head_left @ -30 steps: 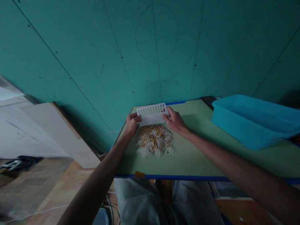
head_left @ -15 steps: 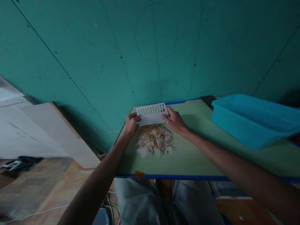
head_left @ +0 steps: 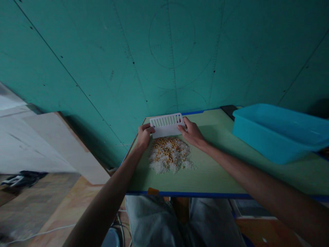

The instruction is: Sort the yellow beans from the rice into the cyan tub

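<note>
Between my hands is a white slotted plastic basket (head_left: pixel 168 130), tilted so that a row of slots runs along its upper part and a plain wall faces me. My left hand (head_left: pixel 144 135) grips its left end, thumb on the near face. At the right end, my right hand (head_left: pixel 190 131) is closed on it in the same way. Just below the basket, a pile of white rice-like grains mixed with round yellow peas or beans (head_left: pixel 169 155) lies spread on the table. I cannot tell whether anything is inside the basket.
A turquoise plastic tub (head_left: pixel 262 137) stands on the right of the pale green table (head_left: pixel 205 175). A dark flat object (head_left: pixel 228 110) lies by the tub's far left corner. Behind the table rises a green wall (head_left: pixel 102 51). White boards (head_left: pixel 69 147) lean at the left.
</note>
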`<state>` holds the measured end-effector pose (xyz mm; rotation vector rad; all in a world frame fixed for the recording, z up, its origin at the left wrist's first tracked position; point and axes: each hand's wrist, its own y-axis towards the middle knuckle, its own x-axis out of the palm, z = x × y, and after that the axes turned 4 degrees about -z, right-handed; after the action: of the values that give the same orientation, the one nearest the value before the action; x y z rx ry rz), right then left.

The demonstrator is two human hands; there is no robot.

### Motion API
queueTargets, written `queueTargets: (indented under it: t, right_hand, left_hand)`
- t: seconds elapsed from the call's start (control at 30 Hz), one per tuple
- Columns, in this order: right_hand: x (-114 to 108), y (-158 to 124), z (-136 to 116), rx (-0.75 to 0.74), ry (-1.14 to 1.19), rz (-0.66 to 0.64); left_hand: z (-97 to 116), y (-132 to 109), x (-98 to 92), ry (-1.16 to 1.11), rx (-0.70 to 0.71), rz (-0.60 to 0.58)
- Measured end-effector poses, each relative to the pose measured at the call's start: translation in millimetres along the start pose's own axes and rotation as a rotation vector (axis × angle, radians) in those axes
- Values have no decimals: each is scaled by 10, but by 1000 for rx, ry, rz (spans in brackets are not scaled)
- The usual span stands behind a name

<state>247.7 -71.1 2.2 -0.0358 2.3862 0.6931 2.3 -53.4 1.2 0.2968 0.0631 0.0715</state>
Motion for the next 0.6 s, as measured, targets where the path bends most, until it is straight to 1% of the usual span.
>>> queueTargets:
  t: [0.23,0.6]
  right_hand:
    - [4,2,3,-7,-20,7]
    - [-3,-5,-11,-28,23,19]
  left_hand:
    - [22,-8,4,-1,-2,9]
    - [36,-4,-2,-14,10,14]
